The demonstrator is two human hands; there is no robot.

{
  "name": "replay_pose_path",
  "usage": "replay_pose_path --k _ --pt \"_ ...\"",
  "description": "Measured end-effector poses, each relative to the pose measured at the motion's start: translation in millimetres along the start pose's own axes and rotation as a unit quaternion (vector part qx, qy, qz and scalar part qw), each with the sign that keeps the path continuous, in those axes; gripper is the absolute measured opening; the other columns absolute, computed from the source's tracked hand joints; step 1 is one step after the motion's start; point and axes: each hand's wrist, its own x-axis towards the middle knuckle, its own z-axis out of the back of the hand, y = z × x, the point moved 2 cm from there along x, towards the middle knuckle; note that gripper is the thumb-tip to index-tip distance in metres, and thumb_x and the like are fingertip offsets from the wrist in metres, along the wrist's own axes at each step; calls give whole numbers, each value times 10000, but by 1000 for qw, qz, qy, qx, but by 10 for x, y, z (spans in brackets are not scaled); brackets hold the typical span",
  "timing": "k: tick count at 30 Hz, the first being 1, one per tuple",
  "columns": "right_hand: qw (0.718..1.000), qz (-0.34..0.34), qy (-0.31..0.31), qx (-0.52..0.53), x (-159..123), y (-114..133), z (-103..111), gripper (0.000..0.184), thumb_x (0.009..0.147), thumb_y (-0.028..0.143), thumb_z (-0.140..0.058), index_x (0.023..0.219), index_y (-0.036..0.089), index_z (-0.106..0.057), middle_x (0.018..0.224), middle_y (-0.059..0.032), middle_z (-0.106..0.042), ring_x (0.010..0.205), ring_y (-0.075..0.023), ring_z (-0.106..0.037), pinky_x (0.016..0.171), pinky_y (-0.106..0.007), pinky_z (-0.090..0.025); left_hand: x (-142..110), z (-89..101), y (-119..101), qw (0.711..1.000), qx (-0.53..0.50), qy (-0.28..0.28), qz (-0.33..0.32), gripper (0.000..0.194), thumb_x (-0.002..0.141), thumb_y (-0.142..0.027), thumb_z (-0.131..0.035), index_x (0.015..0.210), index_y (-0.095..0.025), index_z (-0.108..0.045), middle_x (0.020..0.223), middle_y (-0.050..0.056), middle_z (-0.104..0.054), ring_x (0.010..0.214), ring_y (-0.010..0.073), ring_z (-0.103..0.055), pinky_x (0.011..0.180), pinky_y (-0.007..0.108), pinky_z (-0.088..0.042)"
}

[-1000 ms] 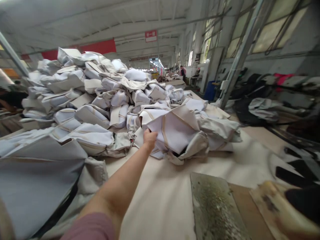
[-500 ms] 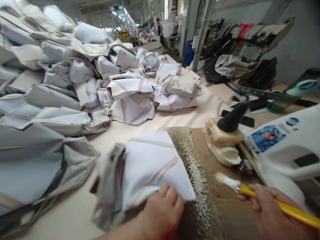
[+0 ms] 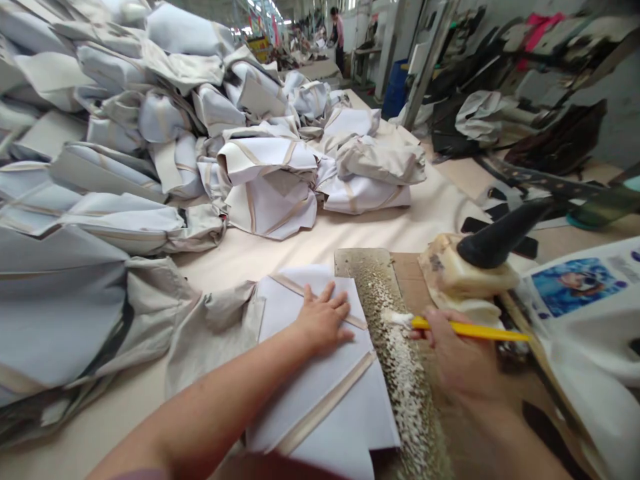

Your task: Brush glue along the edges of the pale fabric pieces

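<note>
My left hand (image 3: 325,319) lies flat with fingers spread on a white fabric bag piece (image 3: 320,393) with tan strips. Grey cloth (image 3: 215,333) is joined to the piece's left side. Wrapped in my right hand (image 3: 457,353) is a yellow-handled brush (image 3: 480,330). The white-coated bristles are over a board (image 3: 363,263) crusted with white residue, close to the right edge of the piece. Beyond my right hand stands a cream glue-stained container (image 3: 450,267) with a black cone-shaped nozzle (image 3: 500,233).
Many similar bag pieces (image 3: 270,207) are heaped at the left and back of the table (image 3: 360,230). A white jug (image 3: 575,333) with a blue picture label stands at the right. Far back, a person (image 3: 337,43) stands near a blue barrel (image 3: 396,87).
My left hand has gone from gripping the near edge of the piece to lying flat on it. My right hand has moved the brush left, over the crusted board.
</note>
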Motion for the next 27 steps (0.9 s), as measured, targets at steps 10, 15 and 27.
replay_pose_path --k 10,15,27 --pt "993 -6 80 -86 930 -220 -1308 379 773 500 -515 554 192 -547 467 -14 -585 487 -181 -589 525 -270 -446 2 -275 114 996 -45 -65 -35 637 796 -574 -531 1333 -252 -414 1443 46 -374 1402 310 -57 998 744 -2" --pt "985 10 103 -137 679 -182 -1106 340 774 444 -528 542 196 -552 465 -1 -577 494 -168 -571 542 -265 -424 21 -331 138 993 -74 -80 -40 631 788 -561 -552 1309 -227 -427 1432 58 -389 1400 301 -83 1000 742 7" --pt "986 22 124 -109 655 -104 -1098 311 764 451 -525 574 206 -540 512 -1 -585 526 -159 -565 569 -261 -438 42 -358 140 991 -84 -91 -44 612 771 -542 -580 1264 -199 -462 1415 84 -407 1395 292 -104 1019 711 27"
